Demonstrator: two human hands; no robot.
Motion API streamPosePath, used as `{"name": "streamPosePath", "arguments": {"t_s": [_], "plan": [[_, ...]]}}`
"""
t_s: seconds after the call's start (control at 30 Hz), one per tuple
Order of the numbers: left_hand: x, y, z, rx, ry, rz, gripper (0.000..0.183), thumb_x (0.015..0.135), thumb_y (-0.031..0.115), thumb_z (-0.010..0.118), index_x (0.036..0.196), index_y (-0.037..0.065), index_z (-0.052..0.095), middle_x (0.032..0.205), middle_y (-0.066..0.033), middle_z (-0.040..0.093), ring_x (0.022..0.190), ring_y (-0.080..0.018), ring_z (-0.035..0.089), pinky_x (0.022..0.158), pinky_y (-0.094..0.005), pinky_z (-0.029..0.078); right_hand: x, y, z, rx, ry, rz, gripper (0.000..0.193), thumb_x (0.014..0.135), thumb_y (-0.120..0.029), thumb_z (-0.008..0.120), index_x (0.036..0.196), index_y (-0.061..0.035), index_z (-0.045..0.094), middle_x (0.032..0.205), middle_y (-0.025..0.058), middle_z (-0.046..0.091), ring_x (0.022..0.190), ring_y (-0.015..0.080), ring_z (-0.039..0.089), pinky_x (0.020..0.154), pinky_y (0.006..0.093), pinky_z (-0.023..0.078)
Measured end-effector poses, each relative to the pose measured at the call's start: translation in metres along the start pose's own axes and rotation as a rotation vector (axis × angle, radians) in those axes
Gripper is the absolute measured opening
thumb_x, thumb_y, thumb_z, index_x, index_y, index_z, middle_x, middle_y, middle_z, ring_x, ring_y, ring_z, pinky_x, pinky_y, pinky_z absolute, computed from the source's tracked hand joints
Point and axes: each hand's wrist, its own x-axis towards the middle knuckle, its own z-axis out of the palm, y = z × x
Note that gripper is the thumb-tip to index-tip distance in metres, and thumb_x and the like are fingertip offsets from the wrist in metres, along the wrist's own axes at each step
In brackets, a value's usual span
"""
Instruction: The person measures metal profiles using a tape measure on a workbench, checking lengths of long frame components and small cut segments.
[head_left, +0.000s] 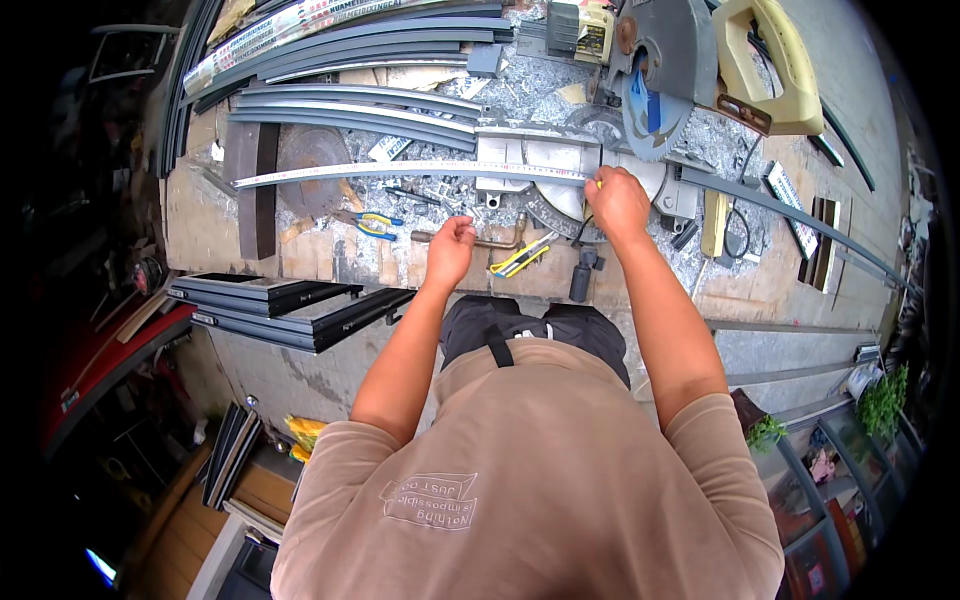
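A long grey profile strip lies across the bench onto the miter saw's base, with a white tape measure blade stretched along it. My right hand is closed on the tape measure at the strip's right end, on the saw base. A bit of yellow shows at its fingertips; the rest of what it grips is hidden. Lower left of it, my left hand hovers over the bench's near side, fingers curled in and nothing visible in them. Between the hands lies a yellow utility knife.
The saw blade stands raised beyond my right hand, under a cream handle. Yellow-blue pliers, a dark block and a rusty disc sit to the left. Grey profiles are stacked behind; another profile runs right.
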Motion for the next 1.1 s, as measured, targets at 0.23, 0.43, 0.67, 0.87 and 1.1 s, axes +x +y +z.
{"name": "streamPosePath", "arguments": {"t_s": [0.23,0.43,0.67,0.87,1.1], "plan": [[0.017,-0.004,-0.022,-0.116,-0.015,-0.082,0.033,0.111,0.016,0.07,0.141,0.0,0.07,0.112,-0.0062,0.078,0.101,-0.014,0.071,0.095,-0.0317,0.056,-0.001,-0.004,-0.006,-0.046,-0.038,0.016,0.026,0.097,-0.029,0.074,0.108,-0.0063,0.081,0.111,0.0182,0.079,0.108,0.0401,0.076,0.096,0.0528,0.06],[0.014,-0.028,-0.028,-0.172,-0.052,-0.113,0.031,0.111,0.015,0.069,0.138,-0.001,0.071,0.109,-0.0058,0.077,0.099,-0.0141,0.071,0.093,-0.032,0.056,0.001,-0.006,-0.003,-0.053,-0.04,0.03,0.026,0.098,-0.03,0.075,0.109,-0.0067,0.081,0.113,0.0189,0.079,0.109,0.041,0.076,0.097,0.0535,0.06],[-0.005,-0.043,-0.04,-0.186,-0.087,-0.144,0.03,0.111,0.014,0.067,0.137,-0.001,0.071,0.11,-0.0056,0.076,0.097,-0.0143,0.07,0.092,-0.0321,0.056,0.0,-0.005,-0.005,-0.059,-0.038,0.013,0.027,0.098,-0.031,0.076,0.108,-0.0067,0.08,0.113,0.0193,0.08,0.109,0.0411,0.077,0.096,0.0529,0.061],[-0.019,-0.066,-0.046,-0.158,-0.077,-0.152,0.031,0.111,0.015,0.067,0.138,0.0,0.072,0.11,-0.0055,0.076,0.098,-0.0145,0.07,0.092,-0.0316,0.056,0.0,-0.007,-0.004,-0.074,-0.035,0.015,0.028,0.098,-0.031,0.075,0.11,-0.0062,0.08,0.112,0.0197,0.08,0.108,0.0412,0.077,0.097,0.0527,0.061],[-0.037,-0.078,-0.055,-0.049,-0.09,-0.199,0.033,0.108,0.014,0.068,0.138,0.0,0.073,0.11,-0.006,0.077,0.098,-0.0152,0.072,0.091,-0.0322,0.057,0.0,-0.007,-0.004,-0.068,-0.051,0.024,0.029,0.099,-0.031,0.074,0.112,-0.006,0.08,0.114,0.0204,0.08,0.111,0.0407,0.077,0.099,0.0521,0.06]]}}
